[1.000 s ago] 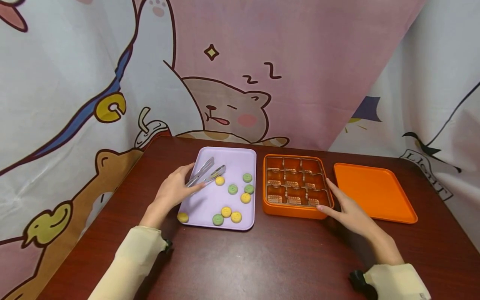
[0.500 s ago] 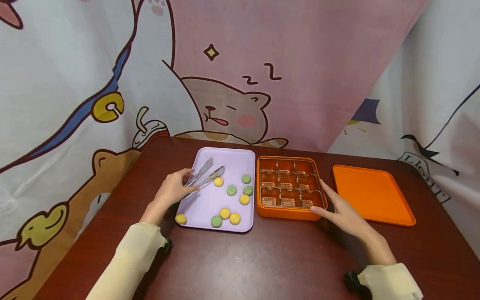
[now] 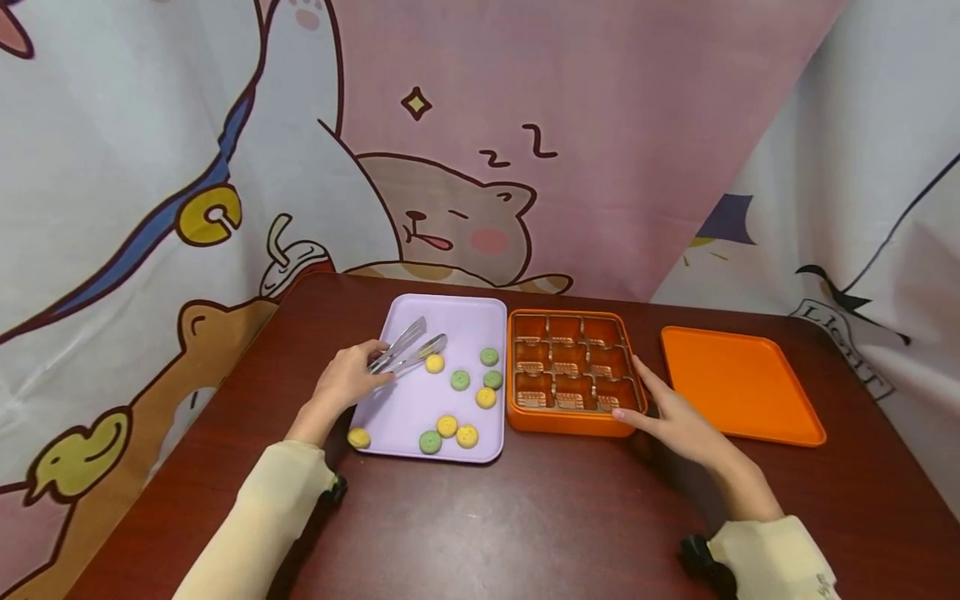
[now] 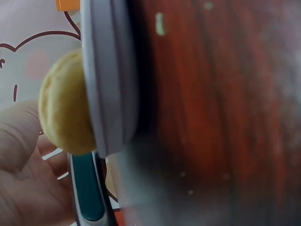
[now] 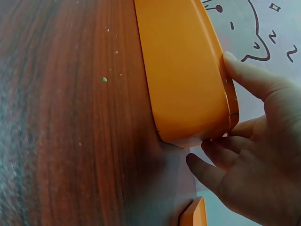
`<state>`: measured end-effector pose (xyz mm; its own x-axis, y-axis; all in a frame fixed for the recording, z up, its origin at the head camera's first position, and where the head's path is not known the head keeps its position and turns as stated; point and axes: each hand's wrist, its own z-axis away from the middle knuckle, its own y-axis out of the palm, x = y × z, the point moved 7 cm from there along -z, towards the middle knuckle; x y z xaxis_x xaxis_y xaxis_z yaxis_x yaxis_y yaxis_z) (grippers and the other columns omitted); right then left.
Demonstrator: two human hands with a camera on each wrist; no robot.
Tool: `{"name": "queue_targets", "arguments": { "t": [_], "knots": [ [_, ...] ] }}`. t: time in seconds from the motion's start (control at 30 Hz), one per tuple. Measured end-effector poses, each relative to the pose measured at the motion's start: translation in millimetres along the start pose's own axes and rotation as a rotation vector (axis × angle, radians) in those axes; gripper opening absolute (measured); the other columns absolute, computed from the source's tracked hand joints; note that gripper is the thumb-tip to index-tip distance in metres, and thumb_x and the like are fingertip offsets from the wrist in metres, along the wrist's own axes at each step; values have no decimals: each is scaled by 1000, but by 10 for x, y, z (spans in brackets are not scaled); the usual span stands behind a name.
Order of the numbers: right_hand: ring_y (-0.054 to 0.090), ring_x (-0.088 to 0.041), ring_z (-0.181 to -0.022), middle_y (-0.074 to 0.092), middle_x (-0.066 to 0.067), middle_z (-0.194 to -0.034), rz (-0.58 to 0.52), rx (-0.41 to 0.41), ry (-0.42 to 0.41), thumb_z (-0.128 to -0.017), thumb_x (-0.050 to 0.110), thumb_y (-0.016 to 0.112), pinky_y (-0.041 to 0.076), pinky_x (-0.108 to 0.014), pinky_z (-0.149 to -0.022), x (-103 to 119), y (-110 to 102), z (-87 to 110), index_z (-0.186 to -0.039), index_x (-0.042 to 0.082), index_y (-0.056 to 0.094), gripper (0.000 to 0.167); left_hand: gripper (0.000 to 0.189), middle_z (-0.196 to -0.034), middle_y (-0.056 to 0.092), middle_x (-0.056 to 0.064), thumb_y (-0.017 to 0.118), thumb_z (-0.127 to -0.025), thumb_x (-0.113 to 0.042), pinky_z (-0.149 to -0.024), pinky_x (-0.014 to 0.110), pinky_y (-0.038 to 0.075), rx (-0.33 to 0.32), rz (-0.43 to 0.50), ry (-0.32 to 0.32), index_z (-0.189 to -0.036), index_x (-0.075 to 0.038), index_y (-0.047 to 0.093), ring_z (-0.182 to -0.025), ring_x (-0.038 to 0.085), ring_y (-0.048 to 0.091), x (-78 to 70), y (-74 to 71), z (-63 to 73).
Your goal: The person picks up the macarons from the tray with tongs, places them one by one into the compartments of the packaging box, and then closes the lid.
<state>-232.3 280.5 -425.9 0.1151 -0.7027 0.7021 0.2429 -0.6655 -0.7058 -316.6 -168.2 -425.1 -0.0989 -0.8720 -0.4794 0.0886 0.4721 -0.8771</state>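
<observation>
My left hand holds the clear-ended tongs over the left side of a lilac tray; their teal handle shows in the left wrist view. Yellow macarons and green macarons lie scattered on the tray. One yellow macaron sits at its near left corner, close to my left hand. My right hand touches the orange box at its near right corner, thumb on the rim and fingers along the right side. Inside the box is a clear divided insert with bare compartments.
An orange lid-like tray lies flat to the right of the box. The box stands right beside the lilac tray. Small crumbs dot the brown table. A printed curtain hangs behind and around the table.
The orange box has slid left up against the lilac tray, with my right hand moving along with it. My left hand has drawn slightly back along the tongs. The macarons stay in place.
</observation>
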Motion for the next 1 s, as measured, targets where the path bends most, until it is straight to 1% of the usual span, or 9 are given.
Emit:
{"name": "queue_targets", "arguments": {
  "t": [0.1,0.2,0.33,0.47,0.63,0.73,0.87,1.0],
  "knots": [
    [11,-55,-148,2,-24,-166,-12,12,7,-96,40,64,18,-76,-108,9,17,-5,-161,12,-3,98,54,-124,68,19,77,-86,-24,-84,48,51,6,1,6,-135,-9,60,-105,31,65,10,-25,21],
    [8,-55,-148,0,-24,-167,-34,23,4,-96,39,64,16,-76,-108,10,34,-4,-161,11,-4,98,54,-127,67,20,75,-86,-24,-86,51,51,-7,10,25,-135,-8,59,-108,34,64,25,-77,59],
    [5,-54,-149,-2,-24,-167,-58,30,-2,-96,37,64,13,-77,-109,3,41,-2,-161,11,-5,97,53,-130,65,21,74,-88,-22,-89,52,49,-34,45,54,-136,-7,59,-111,35,63,48,-185,120],
    [5,-55,-149,-3,-24,-167,-60,27,-6,-97,36,64,13,-77,-109,4,26,0,-160,11,-5,97,50,-130,65,21,73,-89,-20,-90,51,49,-50,84,88,-135,-6,60,-108,33,63,85,-306,194],
    [5,-55,-148,-3,-24,-166,-57,30,3,-97,36,63,15,-77,-108,26,24,14,-161,12,-6,97,48,-124,67,22,73,-89,-17,-90,51,51,-47,93,143,-133,-5,61,-103,34,65,191,-462,393],
    [5,-55,-148,-3,-24,-166,-62,32,3,-97,35,63,14,-77,-108,25,22,15,-161,12,-6,97,48,-121,68,22,74,-88,-16,-85,48,52,-32,84,160,-133,-4,61,-98,32,66,295,-553,530],
    [4,-55,-149,-3,-24,-166,-70,32,2,-97,36,63,13,-77,-108,13,17,6,-160,11,-6,97,48,-119,68,23,76,-87,-14,-77,41,53,2,86,153,-132,-4,61,-93,28,65,453,-666,701],
    [3,-54,-149,-3,-24,-166,-76,30,-2,-97,37,64,13,-76,-109,3,21,-3,-160,10,-6,98,47,-118,69,20,76,-86,-12,-76,35,52,43,89,153,-131,-7,63,-93,25,64,586,-756,846]
  ]
}}
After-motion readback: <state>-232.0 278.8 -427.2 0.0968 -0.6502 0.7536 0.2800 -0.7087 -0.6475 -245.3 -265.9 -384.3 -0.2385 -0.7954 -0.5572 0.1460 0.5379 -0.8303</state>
